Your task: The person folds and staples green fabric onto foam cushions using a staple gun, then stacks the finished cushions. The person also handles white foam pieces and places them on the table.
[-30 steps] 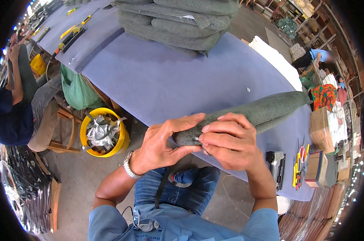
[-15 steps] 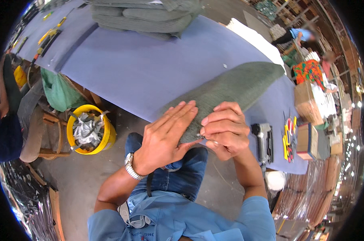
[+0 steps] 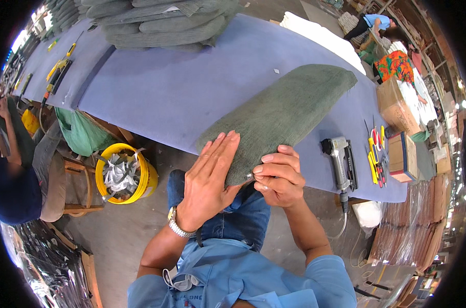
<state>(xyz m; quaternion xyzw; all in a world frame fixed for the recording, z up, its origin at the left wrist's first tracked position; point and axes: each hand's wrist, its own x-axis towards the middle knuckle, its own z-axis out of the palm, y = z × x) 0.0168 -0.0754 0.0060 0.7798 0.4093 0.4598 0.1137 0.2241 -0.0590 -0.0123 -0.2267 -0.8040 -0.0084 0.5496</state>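
A long, curved piece covered in grey-green fabric lies slantwise across the near edge of the blue table, its near end jutting out above my knees. Flat on that near end rests my left hand, fingers stretched out, the thumb by the lower edge. My right hand is closed in a pinch at the near right corner of the piece. A tiny pale, shiny bit shows at its fingertips, too small to name. To the right lies a pneumatic stapler with a hose.
Similar fabric pieces are stacked at the back of the blue table. Pliers and screwdrivers lie at the right, beside a cardboard box. A yellow bucket of scraps stands at the left. Another person is at far left.
My view has shifted a little, showing more of the stapler and its hose. The fabric piece now looks flatter and broader. My hands keep nearly the same places on it.
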